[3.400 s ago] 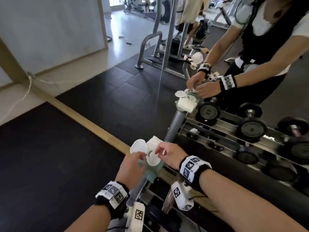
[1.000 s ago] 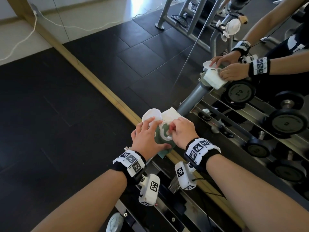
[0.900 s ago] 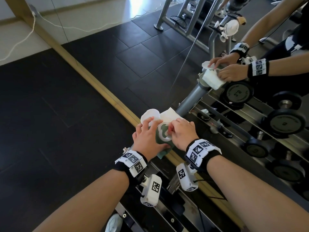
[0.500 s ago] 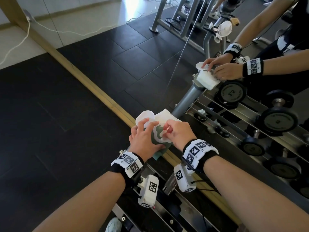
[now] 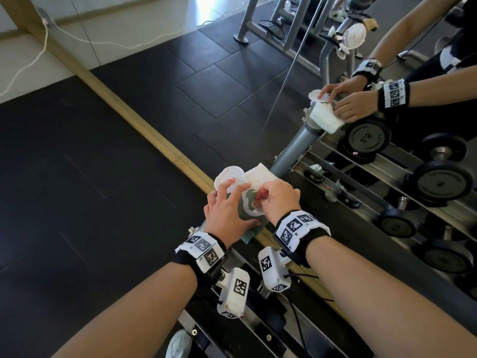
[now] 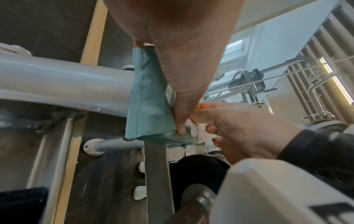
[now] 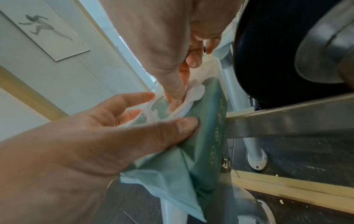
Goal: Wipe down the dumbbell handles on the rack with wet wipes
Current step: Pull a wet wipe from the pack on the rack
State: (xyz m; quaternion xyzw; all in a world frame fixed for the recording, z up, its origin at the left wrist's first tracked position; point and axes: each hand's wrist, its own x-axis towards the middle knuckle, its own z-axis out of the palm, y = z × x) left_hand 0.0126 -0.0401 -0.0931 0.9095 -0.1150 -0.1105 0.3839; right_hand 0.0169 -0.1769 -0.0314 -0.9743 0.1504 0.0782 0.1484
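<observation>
Clearly soft and crushable, the green wipe pack (image 5: 247, 215) sat atop the rack's grey post (image 5: 294, 148) at 12 o'clock, left hand (image 5: 227, 213) gripping its sides while right hand (image 5: 277, 197) pinched a limp, damp wipe (image 7: 193, 92) at the opening, best drawn by its corner.

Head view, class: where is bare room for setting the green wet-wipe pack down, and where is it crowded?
Free: black rubber floor left of the wooden mirror frame. Crowded: grey rack post top, where left hand and right hand work the green wet-wipe pack; rails carry black dumbbells.
</observation>
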